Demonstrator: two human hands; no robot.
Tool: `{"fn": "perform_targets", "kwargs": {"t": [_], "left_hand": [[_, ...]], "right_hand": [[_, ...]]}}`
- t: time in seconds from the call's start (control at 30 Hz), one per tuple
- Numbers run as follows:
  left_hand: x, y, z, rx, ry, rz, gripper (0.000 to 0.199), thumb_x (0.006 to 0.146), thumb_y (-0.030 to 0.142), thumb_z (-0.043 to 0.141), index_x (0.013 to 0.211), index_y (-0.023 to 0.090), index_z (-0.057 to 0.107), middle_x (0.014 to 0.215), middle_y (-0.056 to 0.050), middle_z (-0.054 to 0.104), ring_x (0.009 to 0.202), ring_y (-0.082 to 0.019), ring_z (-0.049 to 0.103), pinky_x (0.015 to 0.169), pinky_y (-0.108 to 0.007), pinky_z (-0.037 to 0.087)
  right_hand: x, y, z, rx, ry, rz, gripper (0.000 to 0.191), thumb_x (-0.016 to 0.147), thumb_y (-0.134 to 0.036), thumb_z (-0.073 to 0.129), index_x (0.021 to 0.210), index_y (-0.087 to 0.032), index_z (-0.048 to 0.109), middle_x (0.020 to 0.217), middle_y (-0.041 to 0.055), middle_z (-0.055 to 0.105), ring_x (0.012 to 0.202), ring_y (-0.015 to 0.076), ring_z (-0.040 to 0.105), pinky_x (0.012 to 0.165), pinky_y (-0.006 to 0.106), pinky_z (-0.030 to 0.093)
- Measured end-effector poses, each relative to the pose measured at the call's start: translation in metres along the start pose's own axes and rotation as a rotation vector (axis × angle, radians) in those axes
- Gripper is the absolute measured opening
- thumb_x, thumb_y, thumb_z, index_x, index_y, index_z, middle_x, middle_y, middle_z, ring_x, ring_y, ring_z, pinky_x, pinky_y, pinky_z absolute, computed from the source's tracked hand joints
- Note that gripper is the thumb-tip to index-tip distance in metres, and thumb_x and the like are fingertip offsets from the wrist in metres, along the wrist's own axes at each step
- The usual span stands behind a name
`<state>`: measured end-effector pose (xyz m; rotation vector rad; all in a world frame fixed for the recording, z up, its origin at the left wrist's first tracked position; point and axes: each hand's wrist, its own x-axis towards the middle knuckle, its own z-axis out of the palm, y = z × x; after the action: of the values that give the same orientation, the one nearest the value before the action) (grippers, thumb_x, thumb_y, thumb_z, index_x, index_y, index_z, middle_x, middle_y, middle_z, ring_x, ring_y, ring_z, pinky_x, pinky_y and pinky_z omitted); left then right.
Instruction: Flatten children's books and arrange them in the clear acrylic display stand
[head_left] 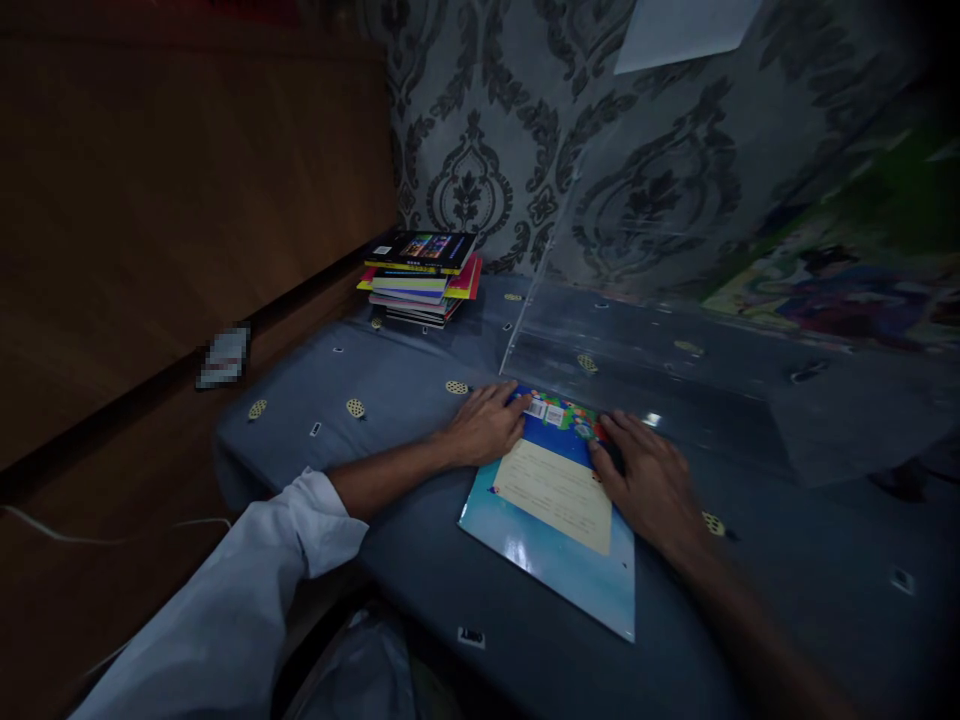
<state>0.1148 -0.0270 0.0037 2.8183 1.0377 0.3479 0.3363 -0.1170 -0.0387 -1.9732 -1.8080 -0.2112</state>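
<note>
A: Far left?
B: Brown wooden panel point(187, 190). Small pale item point(223, 357) on its ledge, pixelated, can't tell what.
A: Next?
B: Stack of books point(418, 283), black cover uppermost, sitting on grey-blue cloth point(405, 365) near patterned wallpaper point(469, 185).
A: Left hand?
B: Left hand point(487, 428), white sleeve point(322, 520) behind it, rests on far left corner of blue book point(551, 500). Fingers extended, close together, not wrapped round anything.
A: The book?
B: Flat on the cloth between the 2 hands. Cream text panel; 2 white labels at far end.
A: Right hand?
B: Right hand point(649, 482) touches far right edge, thumb over cover. Fingers stretched out, no clench.
A: Rightmost?
B: Clear sheet point(637, 330) beyond the book, then colourful illustration point(847, 275), dim.
</note>
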Motion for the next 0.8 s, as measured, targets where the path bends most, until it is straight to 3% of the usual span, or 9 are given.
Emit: {"fn": "perform_targets", "kwargs": {"t": [0.5, 0.8], "left_hand": [[0.000, 0.001, 0.003, -0.052, -0.012, -0.066, 0.048, 0.102, 0.028, 0.041, 0.149, 0.017, 0.044, 0.156, -0.020, 0.041, 0.148, -0.030, 0.035, 0.118, -0.052, 0.033], [0.007, -0.010, 0.009, -0.292, 0.004, -0.087, 0.048, 0.096, 0.025, 0.050, 0.143, 0.019, 0.053, 0.155, -0.017, 0.044, 0.147, -0.029, 0.039, 0.118, -0.052, 0.032]], "right_hand": [[-0.001, -0.008, -0.003, -0.024, -0.019, 0.041, 0.051, 0.097, -0.040, 0.035, 0.130, -0.014, 0.063, 0.141, 0.0164, 0.061, 0.134, 0.0318, 0.052, 0.111, 0.053, 0.039], [-0.003, -0.010, -0.001, -0.013, 0.045, 0.014, 0.048, 0.096, -0.039, 0.036, 0.128, -0.016, 0.064, 0.137, 0.0173, 0.064, 0.131, 0.0332, 0.055, 0.107, 0.057, 0.041]]}}
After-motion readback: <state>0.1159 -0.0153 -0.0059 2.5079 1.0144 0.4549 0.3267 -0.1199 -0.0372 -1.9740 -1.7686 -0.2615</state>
